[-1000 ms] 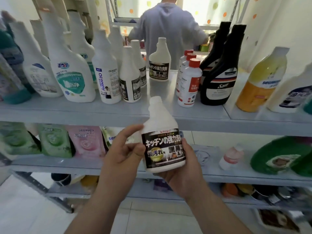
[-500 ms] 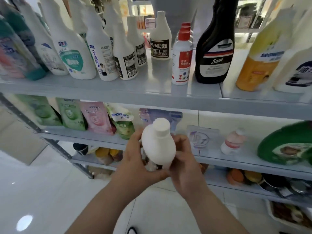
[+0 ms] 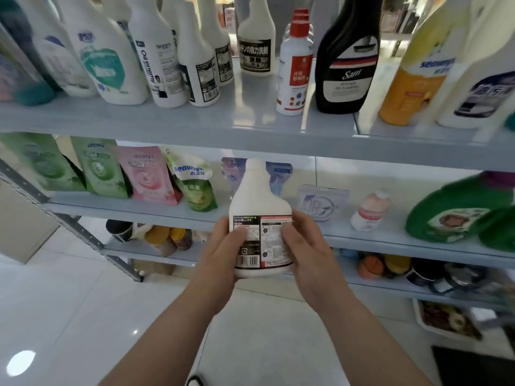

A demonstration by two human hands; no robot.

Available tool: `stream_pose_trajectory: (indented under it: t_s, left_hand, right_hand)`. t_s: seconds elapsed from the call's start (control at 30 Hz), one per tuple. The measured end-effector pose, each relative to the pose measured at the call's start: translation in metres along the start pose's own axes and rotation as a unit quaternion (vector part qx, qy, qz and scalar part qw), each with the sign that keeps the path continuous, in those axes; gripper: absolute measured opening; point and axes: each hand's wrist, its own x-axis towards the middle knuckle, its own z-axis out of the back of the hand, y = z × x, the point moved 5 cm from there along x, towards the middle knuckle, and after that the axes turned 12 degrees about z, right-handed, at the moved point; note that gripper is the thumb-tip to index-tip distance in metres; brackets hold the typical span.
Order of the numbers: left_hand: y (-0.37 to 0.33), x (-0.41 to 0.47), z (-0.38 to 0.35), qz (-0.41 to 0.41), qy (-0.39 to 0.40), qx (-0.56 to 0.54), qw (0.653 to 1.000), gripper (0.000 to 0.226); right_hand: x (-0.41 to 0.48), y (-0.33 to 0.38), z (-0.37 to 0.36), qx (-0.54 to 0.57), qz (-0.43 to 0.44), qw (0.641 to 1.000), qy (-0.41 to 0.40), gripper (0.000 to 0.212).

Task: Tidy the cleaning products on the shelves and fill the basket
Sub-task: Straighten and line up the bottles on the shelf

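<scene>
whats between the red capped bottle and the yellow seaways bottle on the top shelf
The black Sam bottle, standing upright; the head view shows it.

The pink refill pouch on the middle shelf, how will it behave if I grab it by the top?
Probably floppy: the pink pouch looks like soft film, its edge creased. It likely sags if pinched at the top. Its glossy skin may be slippery; supporting the base seems safer.

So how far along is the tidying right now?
Looks done: bottles on the top shelf stand upright in rows. In hand: left hand and right hand both grip a white bottle, back label showing. Remaining: placing it; the refill pouches lean unevenly, and no basket is clearly visible.
</scene>
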Motion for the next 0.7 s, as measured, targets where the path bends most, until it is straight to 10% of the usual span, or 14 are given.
stream_pose_trajectory:
  t_s: [0.17,0.37,0.7]
  left_hand:
    - [-0.006,-0.007,0.019,0.103,-0.007,-0.057,0.993,0.039]
    - [-0.002,-0.02,0.043,0.234,0.108,-0.148,0.955,0.037]
    - [-0.048,-0.004,0.136,-0.003,0.131,0.201,0.971,0.074]
  right_hand:
    - [-0.001,-0.008,-0.021,0.032,-0.004,0.998,-0.054,0.039]
    - [-0.006,-0.043,-0.077,0.157,-0.156,0.975,0.007,0.111]
    - [0.012,-0.043,-0.149,0.025,0.014,0.996,0.085,0.097]
